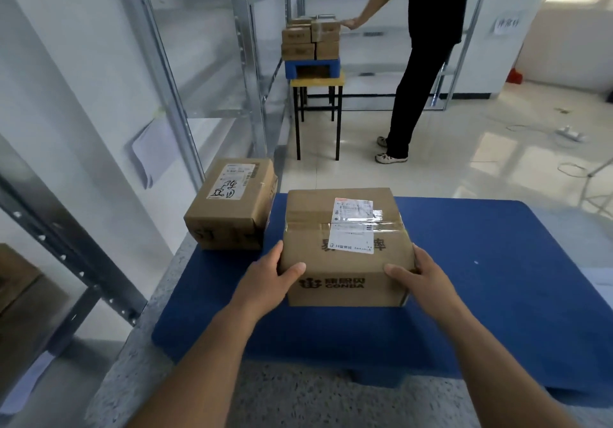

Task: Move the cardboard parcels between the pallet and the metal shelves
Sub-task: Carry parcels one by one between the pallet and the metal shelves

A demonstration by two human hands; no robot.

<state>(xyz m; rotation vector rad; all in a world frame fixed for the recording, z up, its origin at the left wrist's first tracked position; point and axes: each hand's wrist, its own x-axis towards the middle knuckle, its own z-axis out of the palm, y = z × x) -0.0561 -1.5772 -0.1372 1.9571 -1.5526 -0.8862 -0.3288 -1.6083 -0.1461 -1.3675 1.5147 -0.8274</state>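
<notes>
Broadly, metal shelves [139, 102] run down the left beside a blue pallet [481, 288]. Farther off, another person [428, 46] stands by stacked boxes [310, 38] on a stool [316, 102]. On the pallet, the CONBA parcel [345, 245] is grasped by both hands, left hand [268, 281] and right hand [421, 278] at its near corners; a second parcel [232, 202] sits just left, at the pallet's far-left edge

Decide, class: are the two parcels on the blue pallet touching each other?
Apart. The head view shows a strip of blue pallet between the held parcel and the far parcel.
</notes>
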